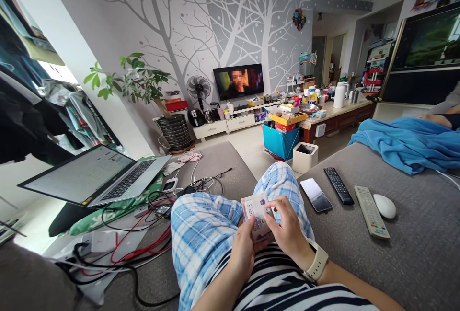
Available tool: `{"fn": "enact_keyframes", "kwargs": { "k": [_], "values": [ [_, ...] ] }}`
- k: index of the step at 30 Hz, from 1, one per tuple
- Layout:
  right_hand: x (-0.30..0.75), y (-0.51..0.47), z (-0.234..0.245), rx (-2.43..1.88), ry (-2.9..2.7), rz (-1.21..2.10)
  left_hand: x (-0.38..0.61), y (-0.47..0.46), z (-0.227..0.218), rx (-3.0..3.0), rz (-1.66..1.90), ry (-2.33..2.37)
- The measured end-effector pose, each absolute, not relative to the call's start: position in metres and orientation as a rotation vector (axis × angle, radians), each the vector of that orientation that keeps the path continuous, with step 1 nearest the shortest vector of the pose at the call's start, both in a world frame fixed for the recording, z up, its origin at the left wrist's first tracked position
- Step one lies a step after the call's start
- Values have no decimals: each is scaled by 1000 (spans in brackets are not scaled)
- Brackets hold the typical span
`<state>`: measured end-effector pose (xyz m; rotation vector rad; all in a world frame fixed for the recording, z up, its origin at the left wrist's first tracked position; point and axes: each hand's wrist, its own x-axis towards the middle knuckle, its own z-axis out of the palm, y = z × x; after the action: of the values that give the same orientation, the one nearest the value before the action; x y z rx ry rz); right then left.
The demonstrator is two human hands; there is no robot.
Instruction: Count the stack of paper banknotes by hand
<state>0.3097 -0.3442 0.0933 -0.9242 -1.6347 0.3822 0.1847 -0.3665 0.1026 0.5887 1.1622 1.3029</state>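
On my lap, my left hand (244, 246) is closed round a small stack of banknotes (256, 205), with its thumb lying on the printed face. The stack is pale with purple print, and its left edge looks pinkish. My right hand (288, 227) touches the stack's right side, its thumb and forefinger bent against the top note. Whether one note or several lie between those fingertips is hard to see. A pale watch (316, 262) is on my right wrist. Blue checked trousers (204, 229) cover my legs beneath both hands.
Right of me on the sofa lie a phone (316, 194), a black remote (338, 185), a beige remote (372, 213) and a white mouse (384, 205). An open laptop (108, 177) and tangled red and black cables (140, 248) are on my left. A bin (304, 158) stands ahead.
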Motion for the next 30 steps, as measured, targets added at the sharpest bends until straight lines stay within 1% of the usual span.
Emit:
{"fn": "enact_keyframes", "kwargs": {
  "k": [4,20,30],
  "values": [
    [310,-345,93,-927,-1637,388,187,-369,106,586,1310,1180],
    [310,-346,92,-947,-1637,362,180,-364,93,599,1288,1145],
    [310,-346,91,-953,-1625,380,184,-367,102,578,1312,1163]
  ]
}}
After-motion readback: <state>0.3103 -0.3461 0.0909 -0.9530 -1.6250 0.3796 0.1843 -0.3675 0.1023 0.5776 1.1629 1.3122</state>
